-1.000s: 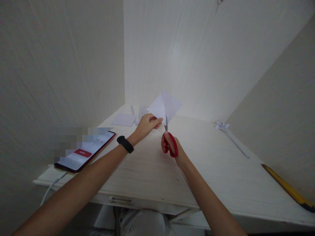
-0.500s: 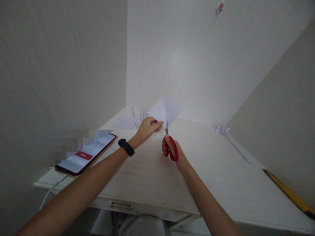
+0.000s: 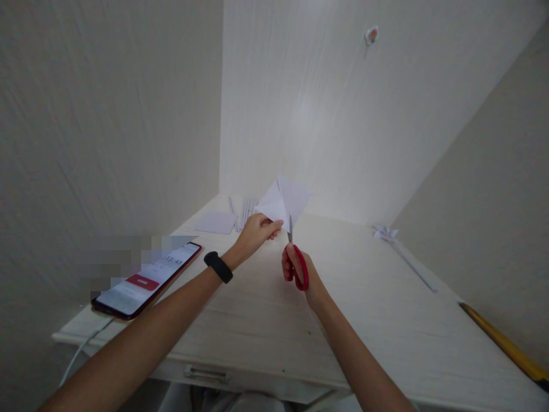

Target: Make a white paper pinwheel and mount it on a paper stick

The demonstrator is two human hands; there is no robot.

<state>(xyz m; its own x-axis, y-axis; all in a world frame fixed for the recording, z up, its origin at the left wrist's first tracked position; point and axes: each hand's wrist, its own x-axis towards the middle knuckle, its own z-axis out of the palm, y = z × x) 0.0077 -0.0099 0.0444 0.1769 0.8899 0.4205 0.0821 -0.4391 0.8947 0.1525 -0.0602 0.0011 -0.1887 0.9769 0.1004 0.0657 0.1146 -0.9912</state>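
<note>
We pinch the creased paper (image 3: 297,197) near its lower corner with our left hand (image 3: 258,228), just beyond our right hand (image 3: 314,276), which is wrapped around the handles of the red scissors (image 3: 305,274), presumably to steady the sheet at the blades above the bench (image 3: 377,303).

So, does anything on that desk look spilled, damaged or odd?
Nothing looks spilled. Blocky grey squares oddly hide part of the red-edged rectangular phone. A tiny dark speck interrupts the white wood-grained desk; dirt or damage, I can't tell.
</note>
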